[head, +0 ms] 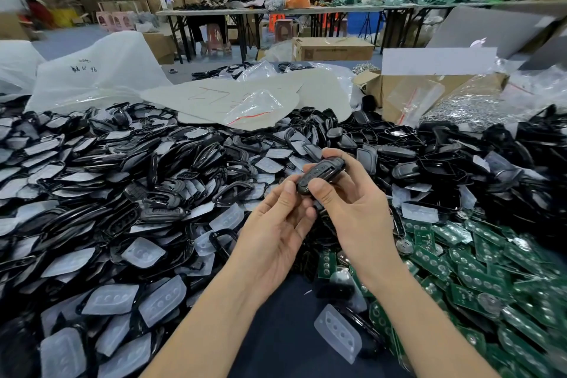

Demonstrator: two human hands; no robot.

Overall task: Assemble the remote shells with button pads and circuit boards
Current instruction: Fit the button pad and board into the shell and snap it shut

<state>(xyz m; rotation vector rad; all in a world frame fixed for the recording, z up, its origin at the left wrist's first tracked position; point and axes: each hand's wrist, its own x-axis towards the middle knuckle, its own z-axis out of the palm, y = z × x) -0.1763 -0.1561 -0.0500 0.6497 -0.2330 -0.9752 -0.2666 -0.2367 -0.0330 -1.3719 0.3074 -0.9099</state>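
A black remote shell (321, 174) is held up in the middle of the view, its button face toward me. My right hand (352, 209) grips it, thumb on its near end and fingers curled behind it. My left hand (276, 224) pinches the shell's lower left end with its thumb tip, palm turned up. A big heap of black shells (129, 181) mixed with translucent button pads (162, 301) covers the table's left and far side. Green circuit boards (478, 273) pile up at the right.
A loose button pad (337, 331) lies on the dark table (276, 331) between my forearms. Cardboard sheets (245, 95), plastic bags (101, 70) and an open carton (429, 92) sit behind the heap. Other people work at far tables (276, 11).
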